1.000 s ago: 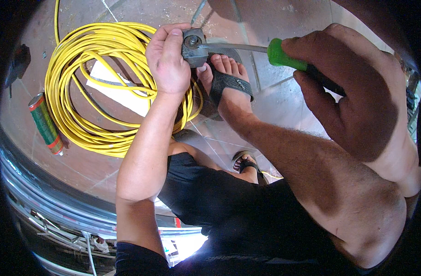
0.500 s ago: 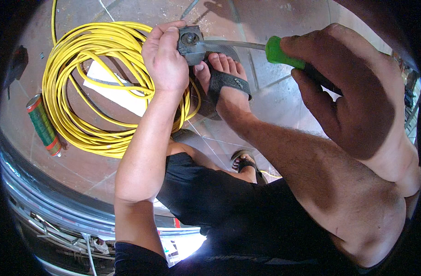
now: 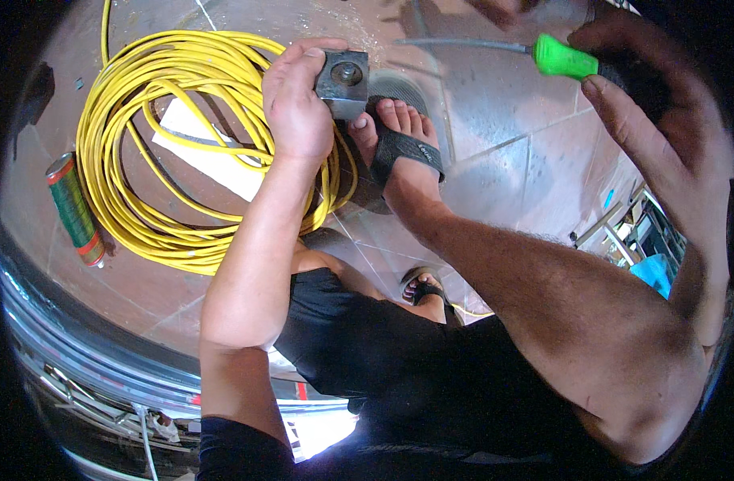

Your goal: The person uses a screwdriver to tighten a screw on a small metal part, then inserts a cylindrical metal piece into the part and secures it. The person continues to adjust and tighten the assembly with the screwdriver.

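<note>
My left hand (image 3: 299,104) is closed round the side of a dark metal block (image 3: 343,84), held just beyond my sandalled foot (image 3: 400,132). A round recess with a bolt-like centre shows in the block's upper face. Off to the right, my right hand (image 3: 655,104) grips a screwdriver (image 3: 563,58) by its green and black handle. The long grey shaft points left toward the block, and its tip is apart from it. Shadow hides some of the right hand's fingers.
A large coil of yellow cable (image 3: 134,192) lies on the tiled floor, with a white sheet (image 3: 202,148) under its loops. Left of it lies a green and orange canister (image 3: 76,210). Metal frames and a blue item (image 3: 654,274) stand at the right edge.
My right hand has drawn the screwdriver up and to the right, so its shaft has left the block. The left hand and block have shifted slightly right.
</note>
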A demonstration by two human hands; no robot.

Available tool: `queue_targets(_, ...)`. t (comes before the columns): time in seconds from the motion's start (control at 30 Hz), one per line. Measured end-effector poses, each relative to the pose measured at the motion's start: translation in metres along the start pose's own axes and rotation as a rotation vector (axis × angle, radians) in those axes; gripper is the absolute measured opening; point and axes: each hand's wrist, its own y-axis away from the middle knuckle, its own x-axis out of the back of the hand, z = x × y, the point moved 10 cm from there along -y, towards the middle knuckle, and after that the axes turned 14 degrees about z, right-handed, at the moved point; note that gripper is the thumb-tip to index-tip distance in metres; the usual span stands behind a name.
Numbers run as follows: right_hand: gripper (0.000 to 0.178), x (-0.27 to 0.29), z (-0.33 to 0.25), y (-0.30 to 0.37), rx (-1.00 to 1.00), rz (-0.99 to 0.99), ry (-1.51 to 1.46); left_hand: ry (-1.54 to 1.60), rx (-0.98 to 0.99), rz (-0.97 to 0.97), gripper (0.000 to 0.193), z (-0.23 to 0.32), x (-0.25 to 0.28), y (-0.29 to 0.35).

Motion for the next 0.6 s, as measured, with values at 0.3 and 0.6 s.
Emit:
queue_targets(0.3, 0.040, -0.031, 0.048, 0.008, -0.090, 0.034, -0.045, 0.017, 0.058, 0.039, 0.052, -0.010, 0.008, -0.003)
queue_targets(0.6, 0.039, -0.117, 0.116, 0.093, -0.256, 0.100, -0.169, 0.272, 0.149, -0.091, 0.047, -0.018, 0.006, -0.004)
